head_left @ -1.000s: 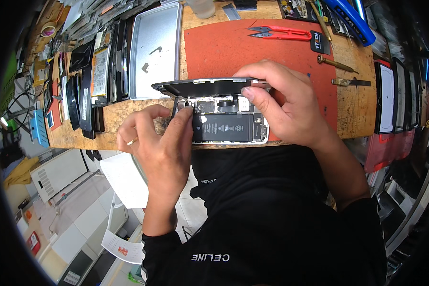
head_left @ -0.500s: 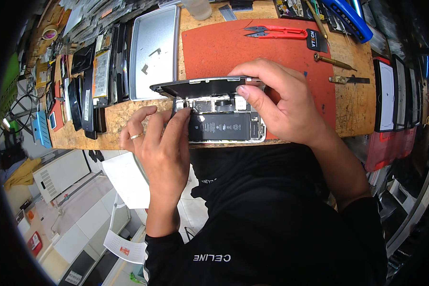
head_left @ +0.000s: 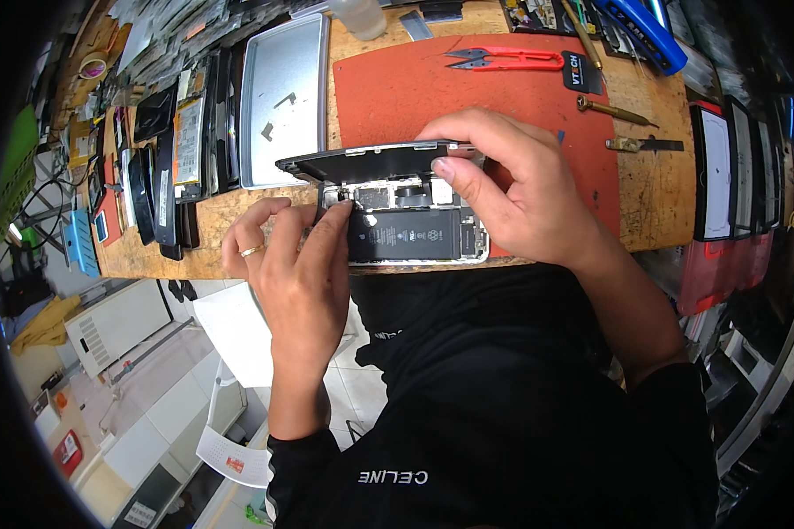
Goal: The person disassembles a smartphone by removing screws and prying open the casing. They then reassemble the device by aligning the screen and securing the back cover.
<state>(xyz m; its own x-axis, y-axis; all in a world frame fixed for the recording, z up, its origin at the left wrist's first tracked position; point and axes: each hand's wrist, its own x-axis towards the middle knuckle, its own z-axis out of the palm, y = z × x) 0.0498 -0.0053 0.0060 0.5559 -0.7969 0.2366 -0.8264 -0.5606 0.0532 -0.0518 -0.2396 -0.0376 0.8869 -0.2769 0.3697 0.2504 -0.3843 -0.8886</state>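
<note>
An opened phone (head_left: 406, 234) lies crosswise at the bench's near edge, its black battery and inner parts exposed and its screen panel (head_left: 362, 161) tilted up along the far side. My left hand (head_left: 287, 269) grips the phone's left end, index fingertip pressed on the inner parts there, hiding what is under it. My right hand (head_left: 525, 198) pinches the screen panel near its right end between thumb and fingers, holding it raised. Beneath the phone's right part and beyond it is a red mat (head_left: 388, 106) on the wooden bench (head_left: 653, 203).
A metal tray (head_left: 282, 62) with small dark pieces sits at back left, beside stacked phone parts (head_left: 185, 141). Red-handled snips (head_left: 529, 60), gold screwdrivers (head_left: 613, 113) and a blue tool (head_left: 644, 35) lie at back right. Dark-framed panels (head_left: 715, 167) line the right end.
The view has shifted slightly, moving the bench's items a little leftward in the picture. Both hands keep nearly the same grip and position on the phone, with the screen still raised.
</note>
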